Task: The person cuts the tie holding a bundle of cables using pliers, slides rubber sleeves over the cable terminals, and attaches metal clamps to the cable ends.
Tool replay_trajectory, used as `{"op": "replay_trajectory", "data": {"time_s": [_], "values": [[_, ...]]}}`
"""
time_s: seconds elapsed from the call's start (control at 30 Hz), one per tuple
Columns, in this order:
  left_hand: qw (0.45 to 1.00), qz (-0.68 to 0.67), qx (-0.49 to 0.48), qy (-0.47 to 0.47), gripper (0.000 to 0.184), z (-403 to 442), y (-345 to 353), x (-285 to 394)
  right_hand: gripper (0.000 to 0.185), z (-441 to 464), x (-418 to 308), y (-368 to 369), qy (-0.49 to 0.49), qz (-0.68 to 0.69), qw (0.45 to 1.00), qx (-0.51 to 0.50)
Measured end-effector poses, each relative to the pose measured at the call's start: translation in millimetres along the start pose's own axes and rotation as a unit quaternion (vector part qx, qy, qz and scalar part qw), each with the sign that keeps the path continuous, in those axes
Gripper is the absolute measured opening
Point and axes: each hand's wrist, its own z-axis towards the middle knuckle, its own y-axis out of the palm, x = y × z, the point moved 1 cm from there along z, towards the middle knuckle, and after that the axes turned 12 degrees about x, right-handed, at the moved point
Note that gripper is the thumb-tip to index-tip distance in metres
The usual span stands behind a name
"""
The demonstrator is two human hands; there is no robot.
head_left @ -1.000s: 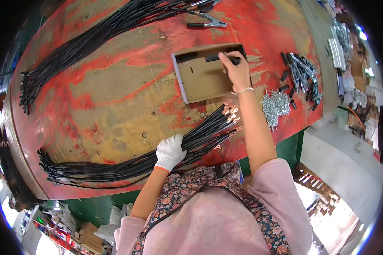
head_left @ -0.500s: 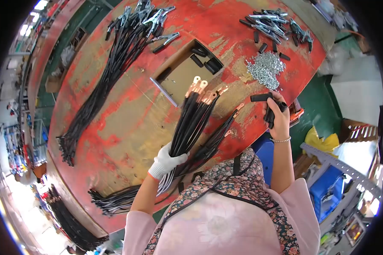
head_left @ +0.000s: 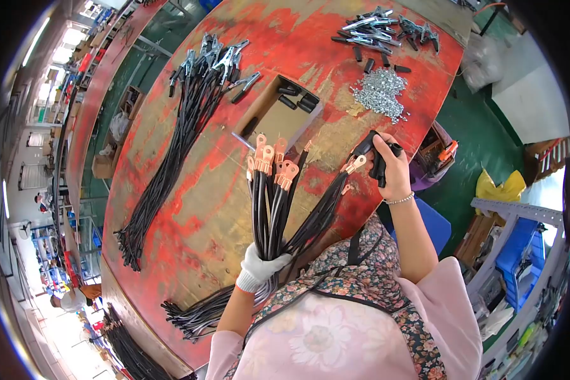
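Note:
My left hand [head_left: 259, 266], in a white glove, is wrapped round a bundle of black cables [head_left: 269, 218] whose copper lugs [head_left: 269, 161] point up and away from me. More lugged cables [head_left: 320, 218] fan out to its right. Bare and with a bracelet at the wrist, my right hand [head_left: 392, 168] holds several black sleeves [head_left: 379, 166]. One of those sleeves is close to a copper lug [head_left: 356, 164] at the end of the right-hand cables; whether they touch is unclear. An open cardboard box [head_left: 278, 120] with black sleeves in it lies beyond the lugs.
Another cable bundle [head_left: 171, 152], with metal clamps at its far end, lies to the left. Small metal parts [head_left: 380, 94] are heaped at the back right, below a pile of clamps [head_left: 370, 31]. A blue bin [head_left: 427, 225] stands beside the table's right edge.
My left hand has lifted part of the cable bundle and turned its lugs upward. My right hand has left the box with black sleeves and moved to the lug ends of the right-hand cables.

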Motion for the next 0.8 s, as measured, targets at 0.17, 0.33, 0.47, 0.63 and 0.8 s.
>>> {"op": "replay_trajectory", "data": {"time_s": [0.17, 0.33, 0.47, 0.63, 0.8], "values": [[1.000, 0.024, -0.001, 0.010, 0.033, 5.1, 9.3, -1.9, 0.019, 0.7, -7.1, -2.4, 0.020, 0.037, 0.999, -0.010], [0.999, 0.040, 0.005, 0.012, 0.034, 7.9, 15.9, -6.1, 0.020, 5.7, -9.2, -6.0, 0.024, 0.022, 0.999, -0.005], [0.999, 0.023, 0.007, 0.040, 0.034, 7.9, 18.4, -7.5, 0.023, 16.7, -5.0, -8.5, -0.017, -0.027, 0.998, -0.046], [0.999, 0.041, -0.005, 0.031, 0.036, 6.8, 15.0, -7.1, 0.026, 31.2, -9.0, -9.1, -0.054, -0.019, 0.991, -0.120], [0.998, 0.040, -0.034, 0.025, 0.038, 7.0, 4.9, -5.4, 0.034, 51.0, -8.3, -8.4, -0.074, 0.004, 0.954, -0.291]]}}
